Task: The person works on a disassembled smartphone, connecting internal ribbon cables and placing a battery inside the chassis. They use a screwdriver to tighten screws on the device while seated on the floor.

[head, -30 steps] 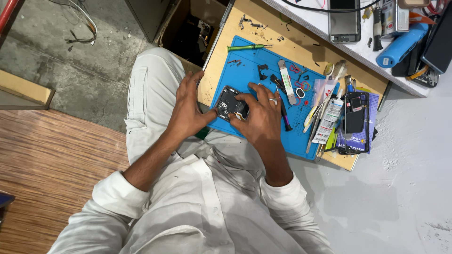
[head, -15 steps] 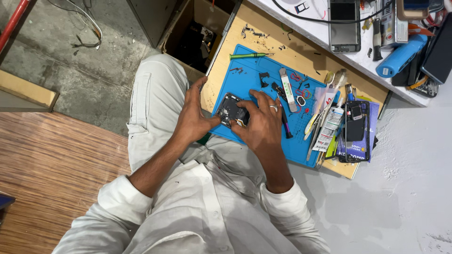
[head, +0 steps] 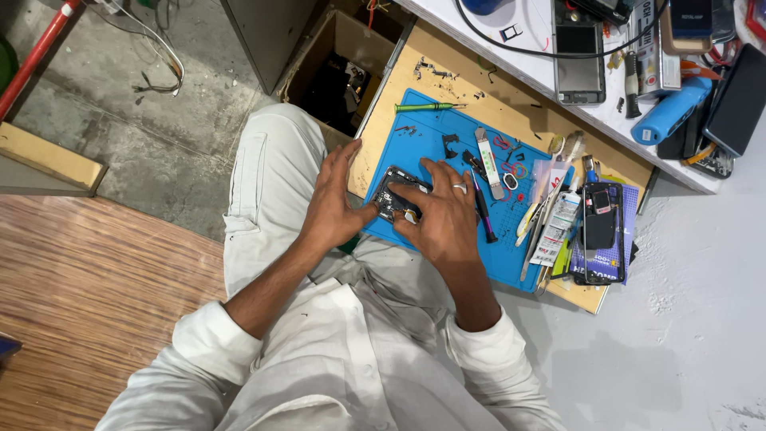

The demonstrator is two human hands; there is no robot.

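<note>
Your hands have settled lower than they were a moment ago — both were lifted and curled round the opened phone (head: 396,201), and now the phone lies flat on the blue mat (head: 447,172), pinned rather than held up. That reads as a shift from turning the piece over to working on it in place.

Your left hand (head: 333,209) sits at the mat's near-left edge, fingers spread and pointing up toward the wooden board (head: 415,76); only its thumb reaches in to press the phone's left side. It grips nothing — the hand is splayed, bracing. Your right hand (head: 441,219) lies over the phone's right and lower part, fingers fanned out, the ringed finger toward the mat's middle. Its fingertips rest on the phone's top face; whether thumb and forefinger pinch some small part underneath I cannot tell, as the palm hides it.

So the phone lies between the two hands, on the left half of the mat, its dark exposed insides showing just above your right knuckles.

Elsewhere on the mat: a green-handled screwdriver (head: 427,107) lies along the far edge, a dark-handled tool (head: 481,211) lies just right of your right hand, and a clutter of tweezers and tubes (head: 550,215) crowds the right edge beside another phone (head: 602,227).
</note>
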